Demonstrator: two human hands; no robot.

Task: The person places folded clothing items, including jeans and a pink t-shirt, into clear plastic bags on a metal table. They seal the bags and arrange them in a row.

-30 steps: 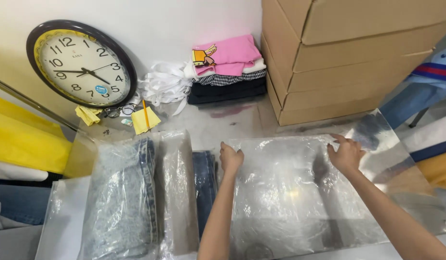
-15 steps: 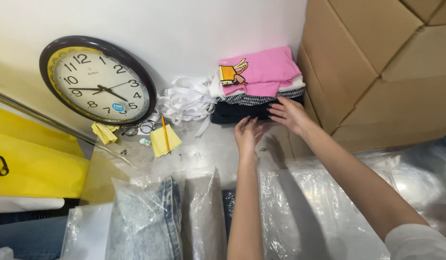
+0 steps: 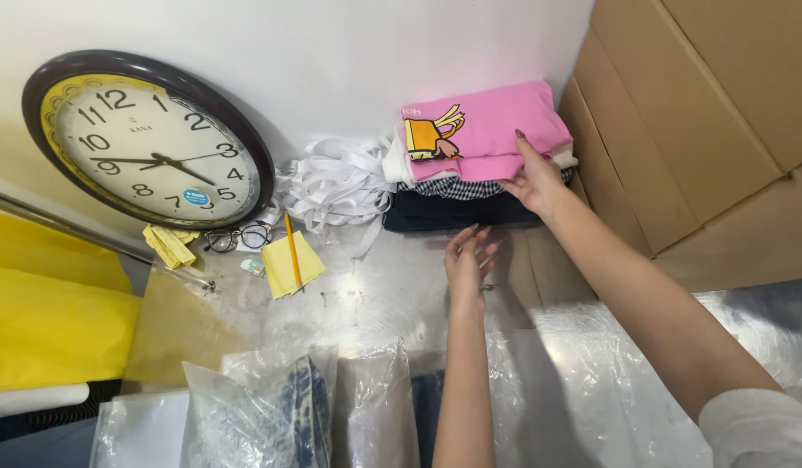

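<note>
Two hands outstretched toward folded clothes

Two bare arms are seen. A white sleeve is worn on the right arm. Dark polish is seen on the nails.

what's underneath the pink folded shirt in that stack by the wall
Under the pink shirt lies a black-and-white checked garment, then a dark folded one. The right hand covers the stack's right side, so anything there is hidden.
</note>
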